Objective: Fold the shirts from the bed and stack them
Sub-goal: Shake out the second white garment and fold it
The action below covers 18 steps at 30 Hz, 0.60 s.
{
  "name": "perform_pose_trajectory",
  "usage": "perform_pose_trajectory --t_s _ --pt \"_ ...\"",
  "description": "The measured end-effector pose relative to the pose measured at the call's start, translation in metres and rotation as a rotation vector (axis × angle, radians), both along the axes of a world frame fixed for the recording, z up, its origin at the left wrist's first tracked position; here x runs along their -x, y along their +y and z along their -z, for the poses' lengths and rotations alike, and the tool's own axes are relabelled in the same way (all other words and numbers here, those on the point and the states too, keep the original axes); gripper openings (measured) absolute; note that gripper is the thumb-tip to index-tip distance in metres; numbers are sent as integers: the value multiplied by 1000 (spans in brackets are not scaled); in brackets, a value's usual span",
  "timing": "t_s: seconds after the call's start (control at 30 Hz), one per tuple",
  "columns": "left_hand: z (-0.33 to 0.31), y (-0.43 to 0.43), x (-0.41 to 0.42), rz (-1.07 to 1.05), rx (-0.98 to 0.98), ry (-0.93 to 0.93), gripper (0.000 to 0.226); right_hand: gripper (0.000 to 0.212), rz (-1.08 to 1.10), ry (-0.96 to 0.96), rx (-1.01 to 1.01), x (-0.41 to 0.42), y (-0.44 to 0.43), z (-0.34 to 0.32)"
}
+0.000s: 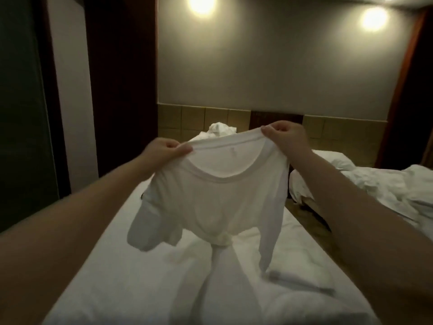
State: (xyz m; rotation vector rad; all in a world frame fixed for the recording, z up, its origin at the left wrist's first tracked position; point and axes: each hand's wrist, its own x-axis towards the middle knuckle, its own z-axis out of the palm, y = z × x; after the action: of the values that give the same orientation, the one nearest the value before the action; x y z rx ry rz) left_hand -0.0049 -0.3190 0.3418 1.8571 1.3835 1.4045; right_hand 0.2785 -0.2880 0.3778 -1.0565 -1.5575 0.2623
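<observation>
Two bare hands hold a white round-necked shirt of thin cloth up in the air over the middle of the white-sheeted bed. The left hand has its grip clamped on the collar rim at one shoulder, with the fabric pinched between thumb and curled fingers. The right hand pinches the opposite side of the collar in the same way, slightly higher. The neck opening faces the camera. One sleeve droops on the left and the other hangs down towards the sheet on the right. At the bed's far end lies a crumpled heap of white cloth. A thin pale rod, too blurred to name, rests near the bed's right edge. A second bed with rumpled white bedding stands beyond that edge, across a gap.
</observation>
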Motion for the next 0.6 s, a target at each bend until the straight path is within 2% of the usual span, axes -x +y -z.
perform_pose_trajectory --t_s 0.17,0.27,0.33,0.43,0.5,0.6 --pt "-64 -30 -5 190 107 -117 32 14 -126 -53 93 -23 -22 -43" --pt "-86 -44 -4 313 166 -108 23 17 -202 -10 150 -39 -31 -56" --pt "-94 -51 -2 343 157 -128 20 15 -259 26 172 -49 -37 -61" --pt "-104 -56 2 385 105 -254 21 10 -360 71 158 -57 -54 -66" --pt "-113 -61 1 381 73 -328 23 15 -329 42 126 -57 -63 -73" --pt "-133 -68 -8 358 -32 -444 27 21 -60 -51 -94 -51 -69 -93"
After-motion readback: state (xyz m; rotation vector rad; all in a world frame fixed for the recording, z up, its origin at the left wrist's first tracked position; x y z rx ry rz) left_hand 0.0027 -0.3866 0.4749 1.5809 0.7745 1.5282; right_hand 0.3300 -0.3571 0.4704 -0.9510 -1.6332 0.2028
